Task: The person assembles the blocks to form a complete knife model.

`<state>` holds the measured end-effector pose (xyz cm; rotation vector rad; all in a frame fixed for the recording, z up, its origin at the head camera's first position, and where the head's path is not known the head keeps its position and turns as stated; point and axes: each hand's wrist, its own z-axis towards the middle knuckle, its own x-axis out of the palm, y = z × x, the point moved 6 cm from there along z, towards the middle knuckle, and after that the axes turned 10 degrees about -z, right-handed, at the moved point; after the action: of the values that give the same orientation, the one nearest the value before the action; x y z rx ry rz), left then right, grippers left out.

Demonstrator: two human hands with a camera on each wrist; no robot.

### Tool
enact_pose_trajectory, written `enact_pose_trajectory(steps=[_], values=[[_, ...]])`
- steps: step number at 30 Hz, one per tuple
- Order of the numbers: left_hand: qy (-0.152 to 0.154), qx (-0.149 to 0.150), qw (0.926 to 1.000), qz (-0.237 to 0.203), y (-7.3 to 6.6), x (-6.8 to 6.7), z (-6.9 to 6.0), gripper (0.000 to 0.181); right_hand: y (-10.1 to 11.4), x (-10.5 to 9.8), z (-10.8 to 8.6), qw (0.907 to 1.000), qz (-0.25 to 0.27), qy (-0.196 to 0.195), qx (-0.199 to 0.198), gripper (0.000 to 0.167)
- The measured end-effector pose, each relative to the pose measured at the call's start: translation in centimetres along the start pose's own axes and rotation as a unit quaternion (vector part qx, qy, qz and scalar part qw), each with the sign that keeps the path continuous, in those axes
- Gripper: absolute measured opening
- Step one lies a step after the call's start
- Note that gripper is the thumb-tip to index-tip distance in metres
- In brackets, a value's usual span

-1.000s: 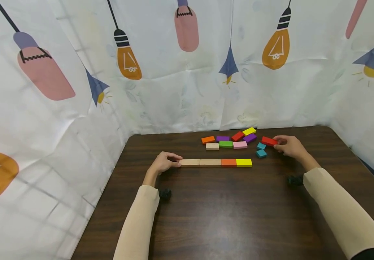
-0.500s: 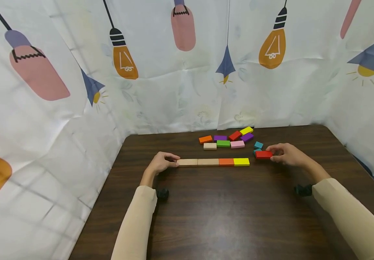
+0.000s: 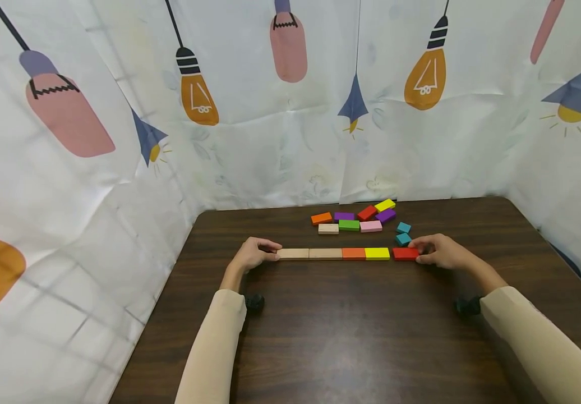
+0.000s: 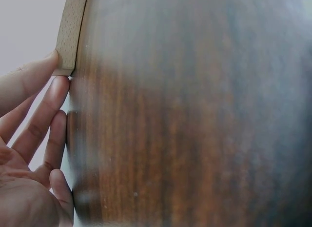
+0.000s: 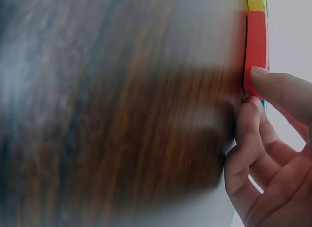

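Observation:
A straight row on the table has two plain wooden blocks [image 3: 293,254], an orange block [image 3: 353,254] and a yellow block [image 3: 377,254]. At its left end my left hand [image 3: 252,257] grips the outermost wooden block [image 4: 71,36] between thumb and fingers. My right hand [image 3: 444,252] pinches a red block [image 3: 404,254] by its right end, in line with the row. In the head view a narrow gap parts red from yellow; in the right wrist view the red block [image 5: 256,46] lies just below the yellow one [image 5: 255,1].
Behind the row lie loose blocks: orange [image 3: 321,219], plain wood [image 3: 328,229], green [image 3: 349,225], pink [image 3: 370,226], red [image 3: 367,213], yellow [image 3: 385,205] and two purple [image 3: 344,216]. Two small teal blocks [image 3: 404,228] lie near my right hand. A patterned cloth [image 3: 290,140] hangs behind the table.
My right hand has brought the red block from beside the loose blocks, leftward and toward me, to the right end of the row. My left hand stays at the left end.

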<state>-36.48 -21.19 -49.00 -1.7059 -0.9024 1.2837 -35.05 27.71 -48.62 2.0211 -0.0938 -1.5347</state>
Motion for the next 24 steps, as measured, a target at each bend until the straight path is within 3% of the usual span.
enact_pose_trajectory(steps=[24], values=[[-0.002, 0.0, 1.0, -0.003, -0.21, 0.06, -0.13, 0.024, 0.24, 0.47, 0.73, 0.9997, 0.023, -0.007, 0.011, 0.042]])
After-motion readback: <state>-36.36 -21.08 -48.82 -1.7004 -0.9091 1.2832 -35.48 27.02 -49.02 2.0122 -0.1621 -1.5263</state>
